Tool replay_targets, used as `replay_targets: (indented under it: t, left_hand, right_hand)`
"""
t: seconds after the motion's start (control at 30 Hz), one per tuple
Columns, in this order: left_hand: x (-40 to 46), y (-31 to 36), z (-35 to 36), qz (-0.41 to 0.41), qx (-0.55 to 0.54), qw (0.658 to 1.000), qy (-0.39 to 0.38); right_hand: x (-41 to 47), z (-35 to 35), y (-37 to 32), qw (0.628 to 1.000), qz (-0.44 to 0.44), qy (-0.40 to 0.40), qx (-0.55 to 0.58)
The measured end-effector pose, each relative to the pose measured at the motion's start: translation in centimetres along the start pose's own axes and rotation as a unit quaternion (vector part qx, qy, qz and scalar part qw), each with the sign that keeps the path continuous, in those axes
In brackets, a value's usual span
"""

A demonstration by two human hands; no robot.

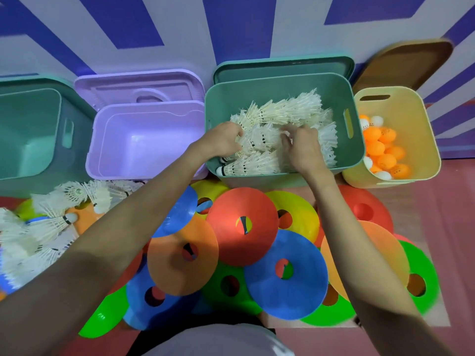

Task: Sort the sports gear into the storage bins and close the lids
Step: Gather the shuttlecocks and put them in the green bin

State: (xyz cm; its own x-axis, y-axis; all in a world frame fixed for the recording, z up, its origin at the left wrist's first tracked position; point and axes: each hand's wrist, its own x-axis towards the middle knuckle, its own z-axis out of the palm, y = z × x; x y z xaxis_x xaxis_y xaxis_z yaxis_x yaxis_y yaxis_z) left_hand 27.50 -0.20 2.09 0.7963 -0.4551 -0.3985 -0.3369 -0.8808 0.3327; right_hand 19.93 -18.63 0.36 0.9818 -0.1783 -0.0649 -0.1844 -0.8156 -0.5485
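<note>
Floor [437, 227]: reddish, with a wall [180, 29] in blue and pale lilac stripes behind. 4 open bins in a row against the wall: teal bin [33, 129] far left, lilac bin [144, 140] with its lid [138, 86] propped behind, green bin [282, 98] with lid [282, 65] upright behind, yellow bin [401, 134] at right with a brown lid [403, 62] leaning on the wall. Yellow bin holds orange and white ping-pong balls [383, 150]. Green bin holds a heap of white shuttlecocks [290, 111]. More loose shuttlecocks [46, 222] lie on the floor at left, in front of the teal bin. Flat disc cones [241, 224] in red, blue, orange, yellow and green overlap on the floor before the bins. Both hands are inside the green bin. Left hand [223, 140]: fingers curled into the shuttlecocks, grip closed on some. Right hand [300, 142]: fingers bent down onto the heap, touching it; whether its grip has closed on any, cannot tell.
</note>
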Motion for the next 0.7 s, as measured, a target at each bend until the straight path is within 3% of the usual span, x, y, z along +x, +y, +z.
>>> replay_targets:
  t: [0.2,0.3,0.43,0.57,0.7]
  left_hand:
    - [-2.5,-0.1,-0.5,0.027,-0.006,0.998,0.054]
    - [-5.0,-1.0,-0.3,0.076,-0.069,0.986,0.134]
    - [-9.7,-3.1,0.4,0.124,-0.166,0.943,0.261]
    - [-15.1,-7.0,2.1,0.077,-0.211,0.922,0.316]
    - [-20.3,-11.8,4.8,0.005,-0.222,0.929,0.297]
  right_hand:
    - [-1.1,-0.5,-1.4,0.999,0.019,0.001,-0.031]
    - [-2.9,-0.2,-2.9,0.997,0.002,0.048,-0.053]
    - [-6.2,0.8,-6.3,0.991,-0.082,0.107,0.012]
    - [-9.7,3.1,-10.1,0.977,-0.174,0.094,0.079]
    - [-12.5,6.3,-13.0,0.971,-0.224,0.017,0.077]
